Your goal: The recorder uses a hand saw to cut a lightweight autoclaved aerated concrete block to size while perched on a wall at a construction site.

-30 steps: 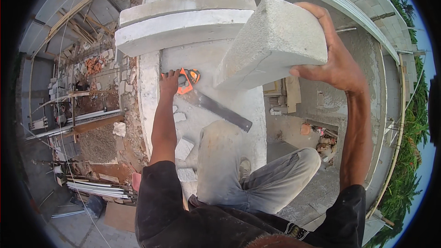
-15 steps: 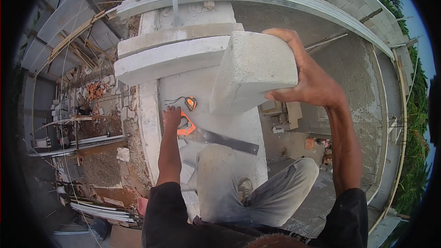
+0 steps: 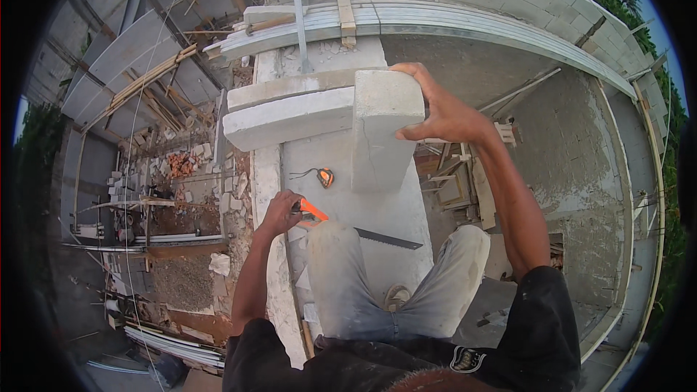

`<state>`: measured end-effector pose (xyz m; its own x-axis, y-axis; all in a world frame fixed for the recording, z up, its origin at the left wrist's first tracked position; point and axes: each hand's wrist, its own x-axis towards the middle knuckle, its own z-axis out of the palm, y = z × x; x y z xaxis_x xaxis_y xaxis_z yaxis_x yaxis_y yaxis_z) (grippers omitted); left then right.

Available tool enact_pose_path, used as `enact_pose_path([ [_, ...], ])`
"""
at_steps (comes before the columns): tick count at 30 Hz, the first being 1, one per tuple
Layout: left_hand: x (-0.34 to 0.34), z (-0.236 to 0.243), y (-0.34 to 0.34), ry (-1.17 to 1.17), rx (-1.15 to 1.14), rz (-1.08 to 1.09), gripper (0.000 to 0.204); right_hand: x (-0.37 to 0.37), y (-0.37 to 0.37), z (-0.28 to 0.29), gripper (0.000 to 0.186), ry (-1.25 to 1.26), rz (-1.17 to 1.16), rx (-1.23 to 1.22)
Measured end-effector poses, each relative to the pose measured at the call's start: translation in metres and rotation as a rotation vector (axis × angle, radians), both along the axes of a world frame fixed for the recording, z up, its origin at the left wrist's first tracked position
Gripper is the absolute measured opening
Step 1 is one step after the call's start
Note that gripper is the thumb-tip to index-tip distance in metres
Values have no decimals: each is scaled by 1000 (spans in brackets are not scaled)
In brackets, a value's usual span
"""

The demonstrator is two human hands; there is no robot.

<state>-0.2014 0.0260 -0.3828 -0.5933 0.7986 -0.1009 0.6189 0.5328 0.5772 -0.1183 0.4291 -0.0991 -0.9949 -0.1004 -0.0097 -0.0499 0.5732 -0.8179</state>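
My right hand (image 3: 444, 110) clasps the upper end of a pale grey concrete block (image 3: 388, 131), thumb on the near face and fingers over the far edge. The block stands upright on the slab (image 3: 319, 151). Closed round the orange handle of a handsaw (image 3: 312, 209) is my left hand (image 3: 283, 214). The saw's dark toothed blade points right, partly hidden behind my knee. Between the saw and the block lies an orange and black tape measure (image 3: 325, 177) with a dark cord.
Two long pale blocks (image 3: 290, 117) lie side by side beyond the tape measure. Farther off, a bundle of metal profiles (image 3: 465, 23) crosses the slab. The slab's edges drop to lower ground, with rubble (image 3: 185, 163) at left and a wooden frame (image 3: 451, 189) at right.
My left hand has closed on the saw's handle and tilted it up, turning the blade edge-on. My right hand has shifted left with the block, which now stands more upright.
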Motion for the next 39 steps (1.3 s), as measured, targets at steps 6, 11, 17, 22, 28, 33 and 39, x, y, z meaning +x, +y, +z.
enact_pose_path([
  [6, 15, 177, -17, 416, -31, -73, 33, -7, -1, -3, 97, 28, 0, -30],
  [11, 28, 279, -5, 671, -180, -242, 28, -4, 2, -1, 107, 90, -5, 119],
  [17, 37, 346, 7, 892, -312, -318, 32, 9, -13, 12, 100, 139, -44, 275],
  [22, 52, 393, 15, 1090, -249, -265, 40, 41, -39, 23, 88, 470, -257, 528],
  [28, 70, 439, 39, 1274, -117, -272, 49, 144, -122, 39, 73, 36, -35, -498],
  [33, 83, 451, 79, 1240, 19, -418, 45, 158, -142, 57, 77, 485, -103, -173],
  [39, 96, 446, 105, 1214, 316, -546, 40, 164, -145, 39, 69, 730, -266, -282],
])
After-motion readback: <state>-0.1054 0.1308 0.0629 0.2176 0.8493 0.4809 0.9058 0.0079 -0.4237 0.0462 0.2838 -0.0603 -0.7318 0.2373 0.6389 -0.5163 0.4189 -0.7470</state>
